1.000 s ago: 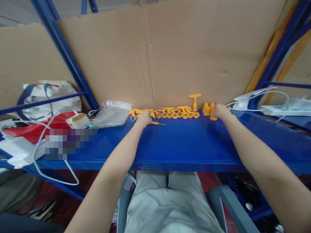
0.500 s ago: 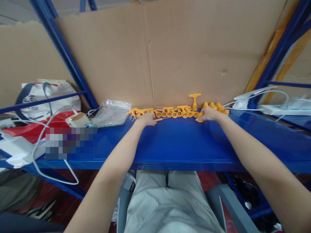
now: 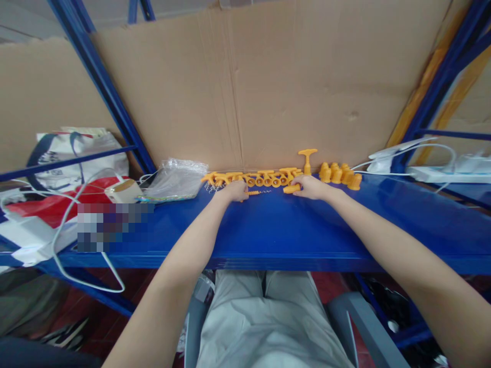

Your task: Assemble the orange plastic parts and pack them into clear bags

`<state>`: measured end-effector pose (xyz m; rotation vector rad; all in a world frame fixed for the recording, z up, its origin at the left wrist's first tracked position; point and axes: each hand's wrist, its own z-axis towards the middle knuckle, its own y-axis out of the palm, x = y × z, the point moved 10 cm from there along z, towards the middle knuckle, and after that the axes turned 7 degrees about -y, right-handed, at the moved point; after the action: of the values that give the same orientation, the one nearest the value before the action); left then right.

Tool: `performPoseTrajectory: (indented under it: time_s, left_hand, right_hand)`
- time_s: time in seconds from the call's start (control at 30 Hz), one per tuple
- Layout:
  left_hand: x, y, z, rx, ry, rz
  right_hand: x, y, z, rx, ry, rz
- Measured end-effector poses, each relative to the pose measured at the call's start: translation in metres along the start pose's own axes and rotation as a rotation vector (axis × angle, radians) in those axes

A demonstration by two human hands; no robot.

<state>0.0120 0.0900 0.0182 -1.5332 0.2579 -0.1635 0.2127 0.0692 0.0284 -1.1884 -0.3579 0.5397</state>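
Note:
My left hand (image 3: 235,190) is closed around the handle of a yellow corkscrew (image 3: 253,193), whose metal spiral points right, low over the blue shelf (image 3: 276,225). In my right hand (image 3: 312,187) is a yellow bell-shaped sleeve (image 3: 290,189), held on its side a short gap from the spiral's tip. Behind the hands lies a row of yellow corkscrews in sleeves (image 3: 267,181), their round open ends facing me. Bare T-handled corkscrews (image 3: 215,177) with spirals showing are heaped by my left hand. One corkscrew (image 3: 307,161) stands upright with its T-handle on top. My fingers partly cover the row.
Several yellow sleeves (image 3: 336,175) stand at the right. Clear plastic bags (image 3: 176,179) lie left of the heap. A cardboard wall (image 3: 276,92) closes off the back. White cables, a charger (image 3: 123,191) and a cloth bag (image 3: 84,158) are at far left; a power strip (image 3: 441,174) is at right.
My right hand has moved left from the standing sleeves, bringing one sleeve towards the corkscrew. My left hand has shifted slightly right, still holding the corkscrew.

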Motion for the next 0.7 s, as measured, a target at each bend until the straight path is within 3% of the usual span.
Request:
performPoseTrajectory:
  time_s: [0.3, 0.7]
  left_hand:
    - [0.013, -0.005, 0.000, 0.064, 0.098, -0.031]
    - [0.020, -0.008, 0.000, 0.147, 0.187, -0.040]
  right_hand:
    - [-0.021, 0.006, 0.004, 0.089, -0.122, 0.022]
    - [-0.018, -0.005, 0.003, 0.211, -0.161, 0.180]
